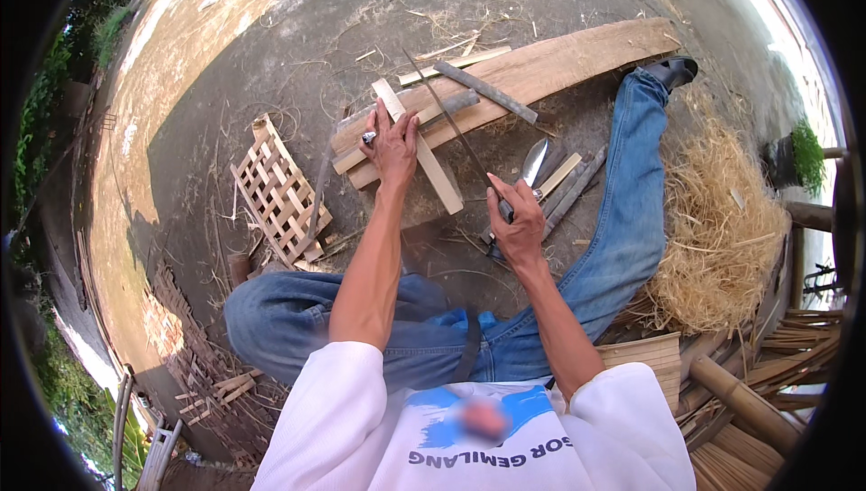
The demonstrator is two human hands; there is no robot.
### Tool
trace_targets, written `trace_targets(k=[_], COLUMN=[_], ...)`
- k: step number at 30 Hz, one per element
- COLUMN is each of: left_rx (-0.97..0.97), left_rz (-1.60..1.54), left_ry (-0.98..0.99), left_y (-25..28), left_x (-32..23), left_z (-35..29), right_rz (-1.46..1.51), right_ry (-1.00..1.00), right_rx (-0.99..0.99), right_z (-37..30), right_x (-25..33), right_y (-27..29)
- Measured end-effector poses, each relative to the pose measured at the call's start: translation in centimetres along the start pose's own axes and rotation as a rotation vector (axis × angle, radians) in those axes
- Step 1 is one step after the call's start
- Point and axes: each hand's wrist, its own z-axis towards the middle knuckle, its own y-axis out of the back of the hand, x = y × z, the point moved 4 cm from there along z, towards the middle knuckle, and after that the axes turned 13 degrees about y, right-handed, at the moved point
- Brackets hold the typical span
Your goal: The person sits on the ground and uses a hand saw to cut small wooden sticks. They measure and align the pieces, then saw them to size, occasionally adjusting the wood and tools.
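My left hand (394, 150) grips a pale wooden strip (439, 180) and presses it down, thumb on one side and fingers on the other. The strip lies crosswise over a long, slightly curved wooden plank (577, 56) on the ground. Fingers of my right hand (519, 225) are closed round the dark handle of a saw (457, 127). Its long thin blade, seen nearly edge-on, points away from me and passes just right of the strip; whether it touches the wood I cannot tell. Beside my right hand lies a knife (534, 160) with a shiny broad blade.
Grey sticks (487, 91) rest on the plank, and more grey sticks (577, 189) lie by my outstretched right leg. A woven lattice panel (275, 186) is at the left. Straw-like shavings (722, 229) are heaped at the right, near bamboo poles (740, 396). Scraps litter the ground.
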Motion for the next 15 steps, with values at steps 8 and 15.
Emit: trace_targets(k=[8,15], left_rx=[-0.033,-0.033], left_rz=[-0.009,0.003], left_ry=[-0.044,-0.046], left_y=[0.1,0.2], left_x=[-0.1,0.1], left_z=[-0.1,0.0], right_rz=[0.005,0.005], right_ry=[-0.032,-0.067], right_rx=[0.017,0.051], right_z=[-1.4,-2.4], right_x=[0.0,0.0], right_y=[0.1,1.0])
